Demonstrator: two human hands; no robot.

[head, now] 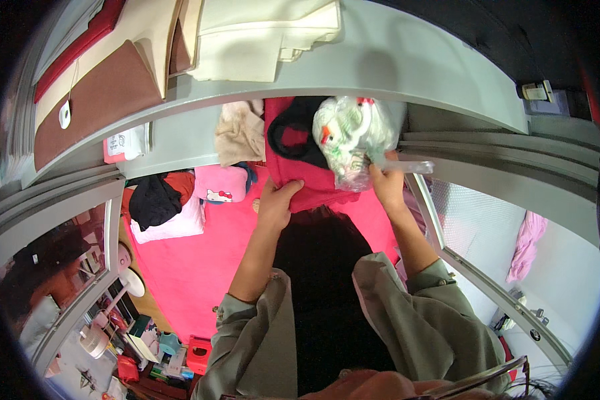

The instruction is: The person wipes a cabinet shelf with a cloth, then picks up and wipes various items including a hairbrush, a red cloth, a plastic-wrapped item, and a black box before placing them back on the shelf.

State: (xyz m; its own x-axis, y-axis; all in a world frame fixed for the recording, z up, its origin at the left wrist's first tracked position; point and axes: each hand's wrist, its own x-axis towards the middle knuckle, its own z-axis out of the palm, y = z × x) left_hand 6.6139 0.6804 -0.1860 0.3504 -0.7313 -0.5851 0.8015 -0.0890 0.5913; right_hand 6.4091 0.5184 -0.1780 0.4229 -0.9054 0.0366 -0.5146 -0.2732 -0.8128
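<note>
My left hand grips the near left edge of a folded red cloth, thumb on top. My right hand is at the cloth's right side, closed by the lower corner of a clear plastic bag that holds white and green contents with red parts. A black fabric item with a looped strap lies on the red cloth, left of the bag. To the left a beige cloth rests on the grey shelf. The fingers of my right hand are partly hidden.
An upper shelf holds brown folders and cream fabric. Open cabinet doors flank me, the left with glass. Below lies a bed with a pink sheet, a pink cushion and black clothing. A cluttered desk stands lower left.
</note>
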